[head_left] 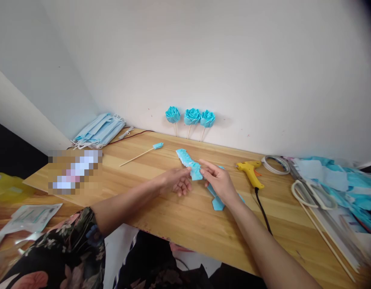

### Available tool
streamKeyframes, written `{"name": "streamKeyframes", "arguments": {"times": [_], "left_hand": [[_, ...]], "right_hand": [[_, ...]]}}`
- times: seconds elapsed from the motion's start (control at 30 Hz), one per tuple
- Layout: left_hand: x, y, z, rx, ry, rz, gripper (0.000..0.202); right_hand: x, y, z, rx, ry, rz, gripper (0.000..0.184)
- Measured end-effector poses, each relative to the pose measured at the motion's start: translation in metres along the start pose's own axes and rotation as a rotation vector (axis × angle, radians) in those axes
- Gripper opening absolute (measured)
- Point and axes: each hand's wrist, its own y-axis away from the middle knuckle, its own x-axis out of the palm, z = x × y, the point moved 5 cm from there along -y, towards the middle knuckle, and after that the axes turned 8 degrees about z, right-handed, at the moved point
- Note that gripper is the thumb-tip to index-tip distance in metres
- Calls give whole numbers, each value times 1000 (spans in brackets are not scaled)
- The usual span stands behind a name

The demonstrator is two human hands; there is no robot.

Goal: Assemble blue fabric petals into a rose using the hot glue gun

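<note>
My left hand (174, 181) and my right hand (219, 180) meet over the table's middle. Between thumb and fingers, both pinch a light-blue petal-shaped piece (196, 173) by its opposite edges. Beyond that piece runs an overlapping row of similar blue petal pieces (183, 155). More blue cut pieces (218, 203) lie beneath my right hand and are partly hidden by it. To the left, a thin wooden stick (137, 156) with a small blue bud (158, 146) on its end rests on the wood.
Three blue flowers on sticks (192, 116) lean against the wall. Right of my hands lie a yellow glue gun (250, 171), a tape roll (276, 165), scissors (314, 195) and blue fabric scraps (339, 180). Stacked face masks (99, 130) sit at the back left.
</note>
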Motion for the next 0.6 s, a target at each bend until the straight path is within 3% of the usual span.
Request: {"name": "streamKeyframes", "arguments": {"times": [0.17,0.3,0.43,0.6], "left_hand": [[-9,-12,-14,58,37,-41,41],[-10,-16,-21,86,-122,-49,41],[-10,-17,-21,148,-311,-70,33],[-7,-16,-18,239,-384,-29,29]], "right_hand": [[-1,0,3,-8,42,14,61],[-3,1,1,36,86,0,58],[2,2,2,70,74,67,64],[11,4,8,100,151,109,64]]}}
